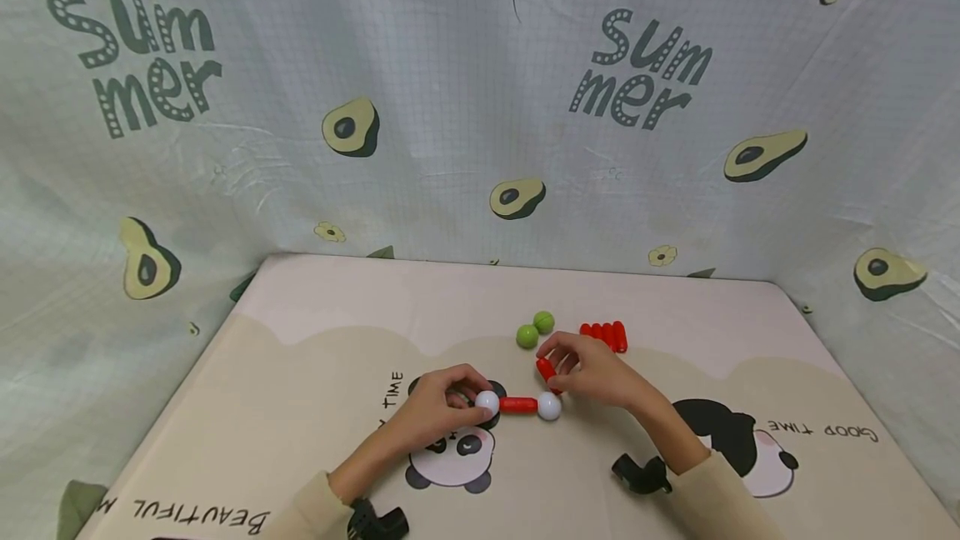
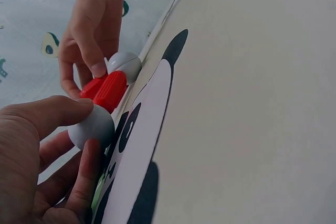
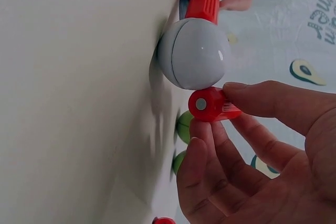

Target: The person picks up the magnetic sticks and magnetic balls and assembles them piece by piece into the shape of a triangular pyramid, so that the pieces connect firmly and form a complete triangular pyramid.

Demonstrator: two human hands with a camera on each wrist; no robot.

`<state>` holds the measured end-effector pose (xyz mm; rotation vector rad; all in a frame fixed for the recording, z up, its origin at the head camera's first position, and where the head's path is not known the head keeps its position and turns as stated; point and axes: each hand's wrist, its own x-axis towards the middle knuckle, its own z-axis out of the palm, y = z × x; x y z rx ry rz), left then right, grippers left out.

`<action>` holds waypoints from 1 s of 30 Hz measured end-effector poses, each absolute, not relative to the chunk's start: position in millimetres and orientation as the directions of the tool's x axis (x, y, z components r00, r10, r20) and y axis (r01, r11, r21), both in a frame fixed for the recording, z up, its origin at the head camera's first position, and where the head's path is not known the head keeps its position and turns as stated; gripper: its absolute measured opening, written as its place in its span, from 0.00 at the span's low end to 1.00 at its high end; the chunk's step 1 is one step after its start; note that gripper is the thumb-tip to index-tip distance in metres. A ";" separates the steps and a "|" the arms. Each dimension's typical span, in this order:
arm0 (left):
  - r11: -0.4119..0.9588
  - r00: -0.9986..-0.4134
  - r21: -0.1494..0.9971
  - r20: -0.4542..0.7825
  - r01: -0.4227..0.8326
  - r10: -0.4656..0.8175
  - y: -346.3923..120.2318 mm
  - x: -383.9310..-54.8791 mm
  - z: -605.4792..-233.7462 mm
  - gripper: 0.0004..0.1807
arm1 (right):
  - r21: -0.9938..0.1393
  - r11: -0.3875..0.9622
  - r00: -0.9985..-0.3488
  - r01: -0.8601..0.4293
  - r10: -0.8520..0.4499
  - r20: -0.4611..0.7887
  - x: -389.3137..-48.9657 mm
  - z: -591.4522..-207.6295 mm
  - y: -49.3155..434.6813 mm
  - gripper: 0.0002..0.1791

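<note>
My left hand (image 1: 435, 400) pinches a glossy white ball (image 1: 487, 403) between thumb and fingers, over a printed panda. A red ribbed rod (image 1: 518, 405) joins that ball to a second white ball (image 1: 549, 406) on its right. My right hand (image 1: 600, 369) holds another red rod (image 1: 546, 370) between thumb and fingertips, tilted just behind the second ball. In the right wrist view, this rod's round grey end disc (image 3: 200, 104) shows, and its side is right against or very near the white ball (image 3: 195, 53); whether they touch I cannot tell.
Two green balls (image 1: 527, 336) lie beyond my right hand. Several red rods (image 1: 606, 335) lie side by side farther right. The table (image 1: 315, 357) has a printed cover, and a patterned curtain (image 1: 435, 190) hangs behind its back edge. A black device (image 1: 641, 473) sits at each wrist.
</note>
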<state>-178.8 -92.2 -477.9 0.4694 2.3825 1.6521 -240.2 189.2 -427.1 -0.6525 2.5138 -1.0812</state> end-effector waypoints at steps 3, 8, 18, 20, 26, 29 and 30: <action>0.327 -0.929 0.934 0.012 0.142 0.371 -92.4 -178.5 -477.7 0.14 | -0.741 0.609 -0.842 -0.282 -0.528 -0.114 -240.4 -427.1 187.2 0.18; 0.330 -0.929 0.934 0.006 0.138 0.371 -92.5 -178.5 -477.7 0.14 | -0.737 0.614 -0.843 -0.283 -0.525 -0.113 -240.8 -425.9 183.1 0.18; 0.321 -0.927 0.935 0.022 0.151 0.374 -91.7 -178.6 -475.8 0.15 | -0.748 0.594 -0.830 -0.295 -0.547 -0.107 -243.3 -424.3 174.9 0.18; 0.314 -0.927 0.937 0.024 0.151 0.374 -91.8 -178.4 -475.1 0.16 | -0.754 0.585 -0.826 -0.299 -0.554 -0.102 -244.1 -425.2 173.8 0.18; 0.302 -0.926 0.942 0.024 0.147 0.377 -92.2 -177.3 -473.6 0.16 | -0.771 0.572 -0.822 -0.280 -0.558 -0.115 -245.4 -431.8 170.3 0.18; 0.303 -0.924 0.941 0.027 0.152 0.380 -92.2 -177.2 -473.9 0.16 | -0.776 0.573 -0.825 -0.262 -0.550 -0.127 -245.1 -434.3 169.1 0.19; 0.305 -0.924 0.940 0.028 0.155 0.381 -92.1 -177.3 -474.2 0.16 | -0.778 0.572 -0.826 -0.259 -0.549 -0.128 -244.9 -434.6 168.9 0.19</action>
